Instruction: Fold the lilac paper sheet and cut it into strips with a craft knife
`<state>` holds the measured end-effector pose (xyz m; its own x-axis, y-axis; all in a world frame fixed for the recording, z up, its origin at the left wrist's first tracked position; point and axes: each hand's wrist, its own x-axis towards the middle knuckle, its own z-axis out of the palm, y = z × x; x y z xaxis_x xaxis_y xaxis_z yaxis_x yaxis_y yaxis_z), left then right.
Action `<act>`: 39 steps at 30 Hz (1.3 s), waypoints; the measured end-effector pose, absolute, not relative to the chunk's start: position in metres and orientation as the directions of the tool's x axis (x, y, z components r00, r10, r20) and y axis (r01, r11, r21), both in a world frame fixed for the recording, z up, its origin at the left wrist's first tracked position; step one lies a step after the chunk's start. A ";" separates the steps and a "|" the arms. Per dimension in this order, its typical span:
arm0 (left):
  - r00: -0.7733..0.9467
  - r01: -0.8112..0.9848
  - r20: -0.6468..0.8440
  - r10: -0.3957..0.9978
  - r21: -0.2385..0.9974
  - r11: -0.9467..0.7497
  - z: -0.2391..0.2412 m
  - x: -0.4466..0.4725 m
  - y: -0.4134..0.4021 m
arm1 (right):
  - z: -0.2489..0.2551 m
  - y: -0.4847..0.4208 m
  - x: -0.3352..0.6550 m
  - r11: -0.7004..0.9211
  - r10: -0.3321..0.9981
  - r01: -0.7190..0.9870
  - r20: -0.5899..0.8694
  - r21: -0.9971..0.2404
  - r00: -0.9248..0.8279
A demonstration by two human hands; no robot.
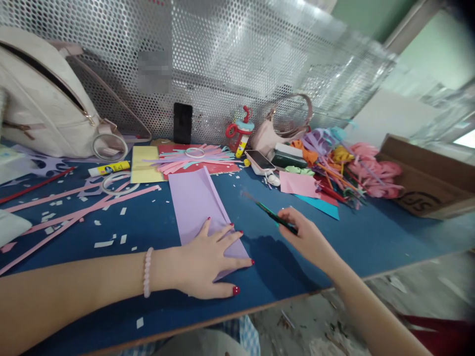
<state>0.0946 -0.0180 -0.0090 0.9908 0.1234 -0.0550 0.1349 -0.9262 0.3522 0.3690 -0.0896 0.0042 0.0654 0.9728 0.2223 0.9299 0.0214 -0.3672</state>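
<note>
My left hand (211, 259) lies flat with its fingers spread on the near end of a folded lilac paper sheet (198, 202), pressing it onto the blue table (148, 227). My right hand (306, 237) hovers just right of the sheet, closed around a thin green-handled tool (272, 213) that looks like scissors; its blurred tip points up and left toward the sheet's right edge. A pale bead bracelet circles my left wrist.
Long pink paper strips (74, 207) and white scraps litter the left. Glue stick (108, 168), yellow paper, tape rings, a fringed pink stack, a phone (260, 160), paper flowers (356, 168), bags and a cardboard box (426, 183) line the back. A perforated metal screen stands behind.
</note>
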 end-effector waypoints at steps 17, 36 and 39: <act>0.956 0.291 -0.031 0.293 0.247 -0.924 -0.019 0.095 -0.020 | -0.007 -0.203 0.322 0.332 0.926 0.941 0.166 0.063 -0.338; 0.990 0.075 0.084 0.109 0.333 -0.940 -0.016 0.097 -0.020 | -0.004 -0.199 0.310 0.297 0.907 0.923 0.231 0.243 -0.352; 0.991 0.067 0.087 0.100 0.324 -0.944 -0.016 0.097 -0.021 | -0.003 -0.197 0.306 0.307 0.897 0.917 0.244 0.256 -0.368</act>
<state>0.0972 -0.0206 -0.0164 0.9912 0.1003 0.0870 0.0670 -0.9435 0.3245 0.3062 -0.1968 -0.0025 -0.3682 0.8972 0.2440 0.9168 0.3066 0.2559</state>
